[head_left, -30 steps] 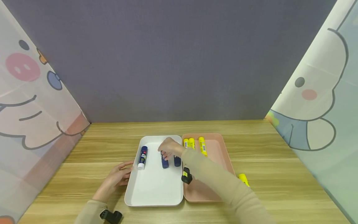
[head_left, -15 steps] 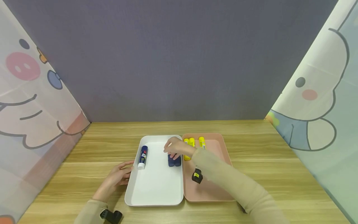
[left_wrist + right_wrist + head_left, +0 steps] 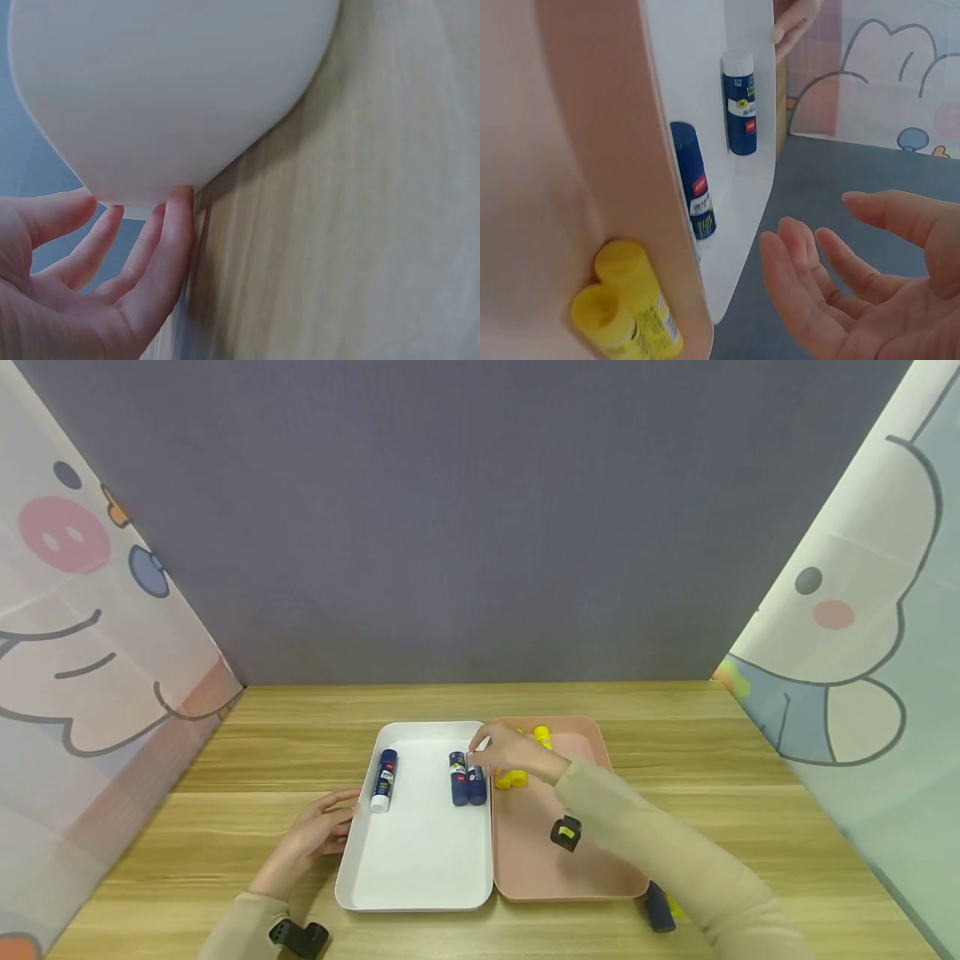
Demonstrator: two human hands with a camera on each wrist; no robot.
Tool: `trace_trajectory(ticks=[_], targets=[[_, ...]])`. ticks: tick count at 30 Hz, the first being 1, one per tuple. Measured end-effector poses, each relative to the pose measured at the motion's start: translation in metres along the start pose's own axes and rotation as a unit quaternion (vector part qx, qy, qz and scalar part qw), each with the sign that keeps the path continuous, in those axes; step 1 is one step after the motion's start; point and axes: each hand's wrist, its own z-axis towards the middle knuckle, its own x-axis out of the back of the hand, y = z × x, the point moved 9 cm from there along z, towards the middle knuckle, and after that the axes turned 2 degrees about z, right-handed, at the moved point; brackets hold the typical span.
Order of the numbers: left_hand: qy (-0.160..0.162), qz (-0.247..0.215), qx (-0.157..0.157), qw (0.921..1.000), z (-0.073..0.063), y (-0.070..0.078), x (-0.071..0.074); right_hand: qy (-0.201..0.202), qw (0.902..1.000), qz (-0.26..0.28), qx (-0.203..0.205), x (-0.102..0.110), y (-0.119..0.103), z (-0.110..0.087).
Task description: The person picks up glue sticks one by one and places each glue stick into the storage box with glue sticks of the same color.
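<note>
In the head view my left hand (image 3: 318,827) touches the left side of the white tray (image 3: 412,860) with fairly straight fingers. The left wrist view shows its fingertips and thumb against the tray's outer wall. My right hand (image 3: 517,752) hovers where the two trays meet, fingers spread and slightly bent, holding nothing. Just left of it, two navy glue sticks, one (image 3: 458,779) beside the other (image 3: 476,787), lie side by side in the white tray. Another navy glue stick (image 3: 384,781) with a white end lies along the tray's left wall.
The pink tray (image 3: 540,860) adjoins the white one on the right. Several yellow glue sticks lie in it, one (image 3: 543,735) apart from a pair (image 3: 630,277) partly covered by my right hand in the head view. Outside its lower right corner lie a navy stick (image 3: 658,907) and something yellow.
My right hand slid a navy glue stick right until it lay beside the other, let go, and moved right over the pink tray's edge. My left hand stayed put.
</note>
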Motion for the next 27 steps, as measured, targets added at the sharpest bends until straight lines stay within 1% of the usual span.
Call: trace_trajectory(ticks=[4, 8, 11, 14, 24, 27], targets=[[-0.001, 0.000, 0.000, 1.0000, 0.001, 0.000, 0.001, 0.021, 0.9997, 0.000, 0.009, 0.010, 0.004, -0.006], [-0.003, -0.001, 0.000, 1.0000, 0.000, 0.000, 0.000, 0.041, 0.9991, -0.009, 0.005, 0.021, 0.012, -0.014], [-0.003, 0.000, 0.000, 1.0000, 0.000, 0.001, 0.000, 0.045, 0.9990, -0.003, -0.009, 0.027, 0.021, -0.021], [0.000, 0.004, 0.000, 1.0000, -0.001, 0.001, 0.000, 0.046, 0.9989, 0.001, -0.013, 0.034, 0.030, -0.028], [-0.002, 0.002, 0.001, 1.0000, -0.001, 0.001, 0.000, 0.060, 0.9973, -0.005, 0.043, 0.058, 0.046, -0.046], [-0.003, 0.003, 0.001, 1.0000, -0.001, 0.001, 0.000, 0.059, 0.9973, -0.002, 0.045, 0.063, 0.052, -0.052]])
